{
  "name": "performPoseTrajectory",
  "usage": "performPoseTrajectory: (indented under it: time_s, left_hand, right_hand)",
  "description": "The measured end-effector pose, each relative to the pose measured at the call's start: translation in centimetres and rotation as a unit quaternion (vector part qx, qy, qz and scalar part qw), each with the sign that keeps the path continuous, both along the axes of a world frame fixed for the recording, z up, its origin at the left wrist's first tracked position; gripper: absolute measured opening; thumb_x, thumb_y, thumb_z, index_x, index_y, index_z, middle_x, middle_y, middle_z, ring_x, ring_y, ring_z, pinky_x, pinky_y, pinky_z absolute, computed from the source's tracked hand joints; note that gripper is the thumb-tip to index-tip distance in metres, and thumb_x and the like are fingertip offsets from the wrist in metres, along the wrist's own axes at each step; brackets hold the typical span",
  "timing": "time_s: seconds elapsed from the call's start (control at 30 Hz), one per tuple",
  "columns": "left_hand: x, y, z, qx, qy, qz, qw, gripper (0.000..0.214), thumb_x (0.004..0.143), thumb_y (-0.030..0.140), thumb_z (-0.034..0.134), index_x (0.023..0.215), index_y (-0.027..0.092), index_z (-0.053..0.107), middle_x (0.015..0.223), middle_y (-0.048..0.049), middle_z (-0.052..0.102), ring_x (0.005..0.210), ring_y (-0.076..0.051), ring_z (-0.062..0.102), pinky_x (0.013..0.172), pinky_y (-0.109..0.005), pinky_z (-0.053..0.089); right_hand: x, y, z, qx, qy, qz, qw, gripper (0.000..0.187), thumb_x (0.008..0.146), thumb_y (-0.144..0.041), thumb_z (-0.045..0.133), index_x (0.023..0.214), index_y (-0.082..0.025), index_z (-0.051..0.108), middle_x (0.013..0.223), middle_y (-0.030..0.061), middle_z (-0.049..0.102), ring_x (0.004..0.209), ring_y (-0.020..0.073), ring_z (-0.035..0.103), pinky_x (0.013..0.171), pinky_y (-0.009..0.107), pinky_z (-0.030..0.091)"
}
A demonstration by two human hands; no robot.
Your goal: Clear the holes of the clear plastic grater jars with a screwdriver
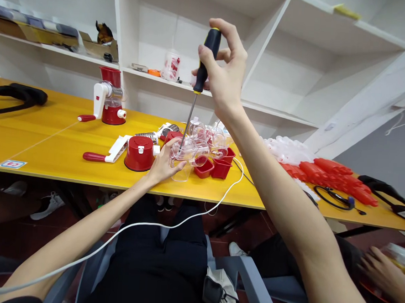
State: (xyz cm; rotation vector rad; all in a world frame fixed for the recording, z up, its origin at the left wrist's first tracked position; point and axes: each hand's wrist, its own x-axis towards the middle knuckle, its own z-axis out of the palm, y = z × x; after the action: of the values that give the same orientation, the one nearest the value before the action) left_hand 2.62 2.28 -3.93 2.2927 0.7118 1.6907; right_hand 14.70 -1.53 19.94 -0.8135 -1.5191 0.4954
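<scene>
In the head view, a black-and-yellow screwdriver with a long metal shaft [208, 56] is gripped by the right hand [229, 73], fingers curled around the handle, index finger over its butt end. A clear, rounded plastic housing [187, 149] is held at the near edge of the yellow tabletop [84, 171] by the left hand [163, 164], thumb and fingers spread partway around it. The shaft is tilted, handle leaning right, tip down inside the housing; whether a screw is engaged cannot be told. For good work, the shaft should probably be lined up with the seat, pressure applied straight down and the housing braced firmly, since smooth clear plastic may slip or crack. Left fingertips are best kept off the tip's path. Just left of the housing, a round red plastic base [140, 153] is seen; just right, small red plastic bins [221, 169]. A thin white cable [184, 220] is looped nearby; snagging should be avoided.
</scene>
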Motion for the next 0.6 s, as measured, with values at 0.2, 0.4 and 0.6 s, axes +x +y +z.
performPoseTrajectory:
  time_s: [0.2, 0.4, 0.6]
  left_hand:
    - [0.0, -0.1, 0.0, -0.005, -0.008, 0.009, 1.000, 0.077, 0.085, 0.059, 0.066, 0.147, 0.030, 0.031, 0.144, -0.0123, 0.051, 0.127, -0.032, 0.058, 0.104, -0.051, 0.051]
    - [0.1, 0.2, -0.1, 0.005, 0.004, 0.035, 0.999, 0.088, 0.082, 0.062, 0.067, 0.152, 0.030, 0.025, 0.150, -0.0145, 0.048, 0.132, -0.034, 0.054, 0.105, -0.052, 0.049]
    - [0.2, 0.2, 0.0, 0.006, 0.006, 0.040, 0.999, 0.087, 0.083, 0.063, 0.067, 0.152, 0.030, 0.026, 0.149, -0.0139, 0.048, 0.129, -0.033, 0.056, 0.102, -0.049, 0.051]
  right_hand:
    - [0.8, 1.3, -0.2, 0.078, 0.013, -0.051, 0.996, 0.028, 0.071, -0.050, 0.058, 0.099, -0.047, 0.056, 0.086, -0.0128, 0.070, 0.078, 0.0199, 0.074, 0.052, 0.031, 0.055]
    - [1.7, 1.8, 0.5, 0.091, 0.054, -0.073, 0.992, 0.025, 0.077, -0.043, 0.061, 0.099, -0.037, 0.052, 0.079, -0.0074, 0.062, 0.075, 0.0197, 0.072, 0.053, 0.030, 0.058]
    - [2.3, 1.1, 1.4, 0.139, 0.029, -0.088, 0.986, 0.027, 0.085, -0.039, 0.060, 0.110, -0.035, 0.051, 0.091, -0.0033, 0.064, 0.090, 0.0179, 0.071, 0.053, 0.021, 0.057]
